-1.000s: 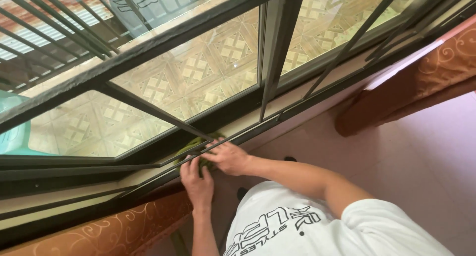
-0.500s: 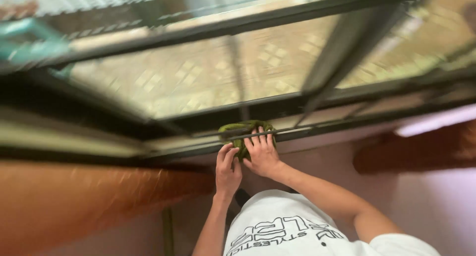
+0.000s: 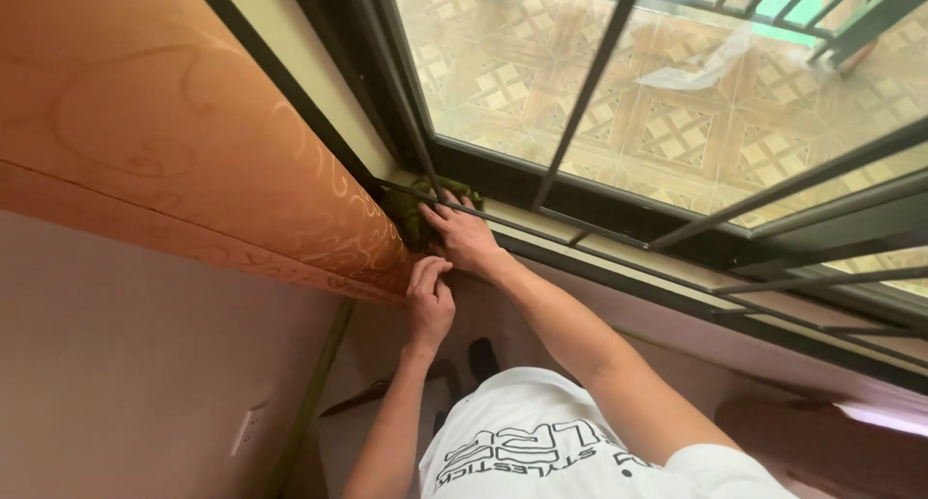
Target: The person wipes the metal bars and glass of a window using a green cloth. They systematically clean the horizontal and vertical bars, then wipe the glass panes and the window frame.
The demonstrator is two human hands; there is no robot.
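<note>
So the right hand (image 3: 467, 238) is pressing down flat on a green cloth (image 3: 414, 212), fingers spread over it rather than curled round it, pinning it into the corner of the window sill (image 3: 580, 252). The cloth is bunching up just past the fingertips, tucked under the thin black bar (image 3: 503, 220) that's running along the sill, and it's butting right up against the orange patterned curtain (image 3: 193, 141) on the side away from the palm. The left hand (image 3: 429, 301) is sitting just below the right wrist, fingers loosely bent and resting near the sill's lower edge and the curtain hem; honestly can't tell if it's pinching any of the cloth or just touching the edge, it's not showing clearly. Beyond the fingertips the dark window frame (image 3: 503, 175) and its glass are rising up, with black grille bars (image 3: 590, 83) crossing in front and a tiled patterned floor (image 3: 677, 122) showing outside. Back toward the forearms, the person's white printed t-shirt (image 3: 541, 441) is filling the bottom, with a pale pink wall (image 3: 145, 364) off beside the left arm.
</note>
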